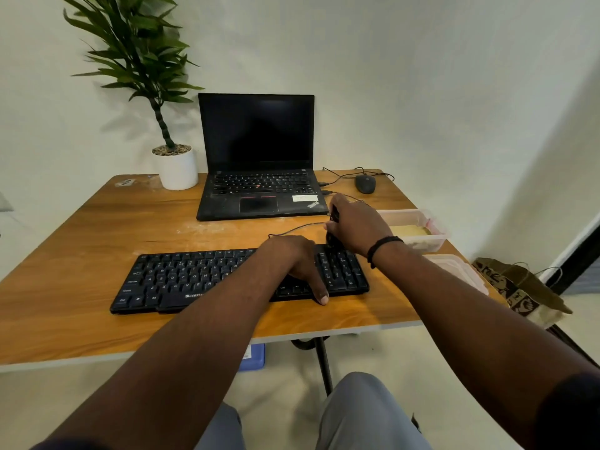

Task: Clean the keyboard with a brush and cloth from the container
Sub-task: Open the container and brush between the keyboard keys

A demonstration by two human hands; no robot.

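Note:
A black keyboard (181,277) lies across the near middle of the wooden table (81,241). My left hand (297,261) rests flat on the keyboard's right half, thumb hanging over its front edge. My right hand (355,227) grips a dark brush (333,222) held upright, its lower end touching the keyboard's top right corner by the number pad. A clear plastic container (422,222) stands just right of that hand, with a yellowish cloth (409,230) inside. Its lid (461,271) lies on the table in front of it.
An open black laptop (259,177) stands behind the keyboard, a potted plant (177,164) to its left and a wired mouse (365,183) to its right. Cables run across the table between them. A paper bag (519,287) sits on the floor at the right.

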